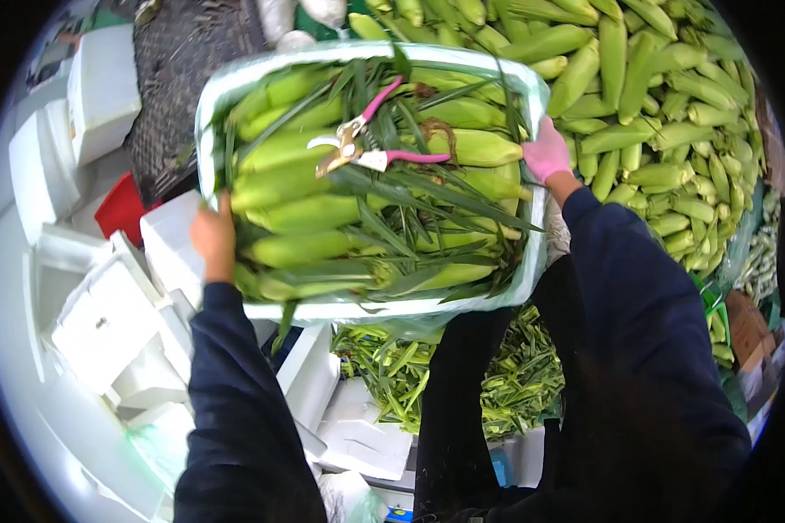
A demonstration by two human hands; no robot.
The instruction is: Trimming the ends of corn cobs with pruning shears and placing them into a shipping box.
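I hold up a white foam box lined with clear plastic and filled with green corn cobs and loose leaves. My left hand, bare, grips the box's left rim. My right hand, in a pink glove, grips the right rim. A pair of pink-handled pruning shears lies open on top of the corn inside the box.
A large heap of unhusked corn fills the upper right. Several white foam boxes and lids are stacked on the left, beside a red object. Cut green leaves lie below the box.
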